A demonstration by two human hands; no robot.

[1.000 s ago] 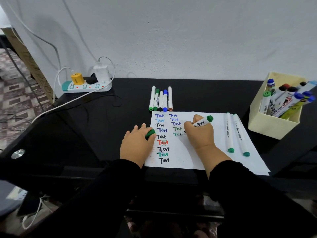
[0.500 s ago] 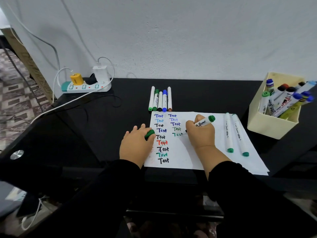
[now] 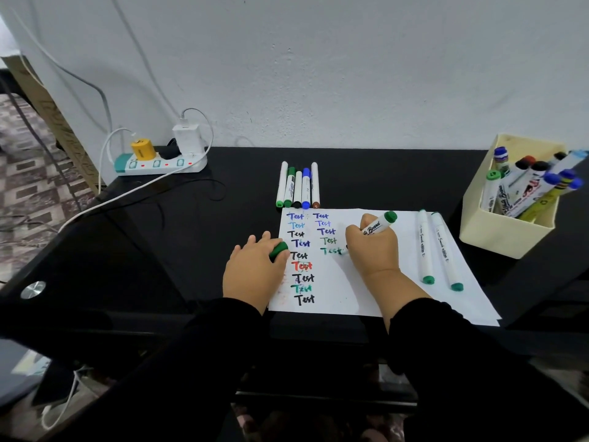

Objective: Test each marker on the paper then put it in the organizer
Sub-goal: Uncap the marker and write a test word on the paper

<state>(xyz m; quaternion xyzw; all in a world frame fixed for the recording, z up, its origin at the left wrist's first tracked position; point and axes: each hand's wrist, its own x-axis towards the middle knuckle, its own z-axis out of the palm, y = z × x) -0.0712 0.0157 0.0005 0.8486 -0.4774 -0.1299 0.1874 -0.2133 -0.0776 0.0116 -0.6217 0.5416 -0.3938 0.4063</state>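
1. While the right hand (image 3: 374,250) grips the green marker (image 3: 377,225), tip on the paper (image 3: 376,282), testing's underway.
2. Left hand (image 3: 253,269) fingers clutch its cap (image 3: 279,249).
3. Next, I'd guess: recap, drop in organizer (image 3: 506,224) at 2 o'clock.

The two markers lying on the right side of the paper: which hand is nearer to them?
Right. The right hand, gripping a green marker, is just left of the two markers. The left hand, holding the green cap, rests at the paper's far left edge.
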